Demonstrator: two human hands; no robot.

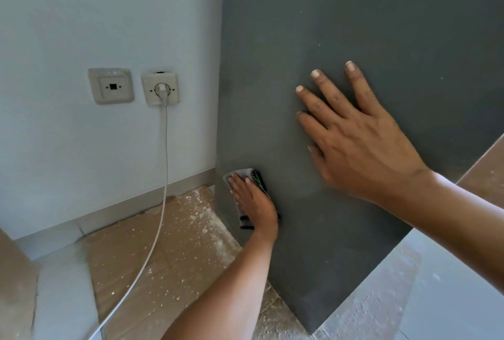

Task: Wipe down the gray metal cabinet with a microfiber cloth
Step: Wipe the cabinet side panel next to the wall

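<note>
Head view: we see the gray metal cabinet (354, 26) standing in a corner, its dark side panel filling the right half of the field; the left hand (253, 203) reaches low along this panel and presses the microfiber cloth (245, 174) flat against it near the cabinet's rear lower edge, just above the floor; the grip here is a flat-fingered press rather than a pinch, the fingers lying straight over the gray cloth, whose dark striped border shows beside and below the palm; the right hand (362, 143) rests higher on the same panel, its grip wide, fingers spread and straight, holding nothing; to the left we note the pale wall (81, 12) carrying a data socket (111, 86) and, just beside it, a power outlet (160, 89) with a white plug inserted; the white cable (163, 176) hangs from this plug and trails across the floor toward the lower left; brown cardboard sheeting (169, 247), speckled with white flecks, covers the floor at the cabinet's base
</note>
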